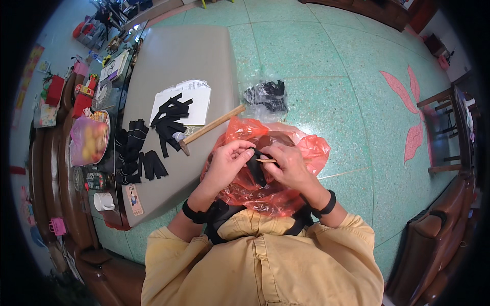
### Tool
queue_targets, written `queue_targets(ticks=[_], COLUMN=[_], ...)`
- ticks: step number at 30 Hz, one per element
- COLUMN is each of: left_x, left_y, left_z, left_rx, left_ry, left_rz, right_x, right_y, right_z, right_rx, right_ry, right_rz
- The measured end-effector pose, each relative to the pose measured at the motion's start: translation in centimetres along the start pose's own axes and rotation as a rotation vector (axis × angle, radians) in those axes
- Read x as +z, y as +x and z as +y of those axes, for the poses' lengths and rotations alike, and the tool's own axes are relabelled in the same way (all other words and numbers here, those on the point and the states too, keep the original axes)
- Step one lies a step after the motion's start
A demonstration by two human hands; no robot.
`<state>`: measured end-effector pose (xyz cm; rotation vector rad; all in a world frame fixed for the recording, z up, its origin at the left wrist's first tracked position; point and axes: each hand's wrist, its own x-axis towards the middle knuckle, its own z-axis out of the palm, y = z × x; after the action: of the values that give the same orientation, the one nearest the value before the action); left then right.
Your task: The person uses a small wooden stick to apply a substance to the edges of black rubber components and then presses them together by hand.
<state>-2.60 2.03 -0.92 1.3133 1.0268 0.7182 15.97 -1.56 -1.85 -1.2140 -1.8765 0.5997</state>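
Observation:
In front of my lap, my left hand (230, 159) pinches the upper end of a black fabric strip (256, 173) between thumb and fingers. My right hand (289, 164) is closed beside it, with a thin light-brown wooden stick (266, 160) jutting from its fingers toward the strip. The two hands are close together, and the strip hangs down between them. Beneath both lies a crumpled red translucent plastic bag (311, 148), spread over my lap. What the inner fingers of my right hand touch is partly hidden.
On the grey padded bench (184, 48) to my left lie black strips (171, 115) on white paper (199, 107), and a wooden-handled hammer (214, 124). A white mug (104, 201) stands near the bench. A clear bag of black pieces (265, 97) rests on the green floor (337, 102).

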Motion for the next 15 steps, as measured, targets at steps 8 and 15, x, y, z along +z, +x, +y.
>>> queue_targets(ticks=[8, 15], left_x=[0.1, 1.3], left_y=[-0.2, -0.6], left_z=[0.4, 0.5], left_rx=[-0.105, 0.003], left_ry=[-0.131, -0.151], left_rz=[-0.056, 0.085], right_x=[0.7, 1.6], right_y=[-0.3, 0.1], right_z=[0.1, -0.6], right_rx=[0.010, 0.198], right_ry=[0.021, 0.140], right_rz=[0.082, 0.254])
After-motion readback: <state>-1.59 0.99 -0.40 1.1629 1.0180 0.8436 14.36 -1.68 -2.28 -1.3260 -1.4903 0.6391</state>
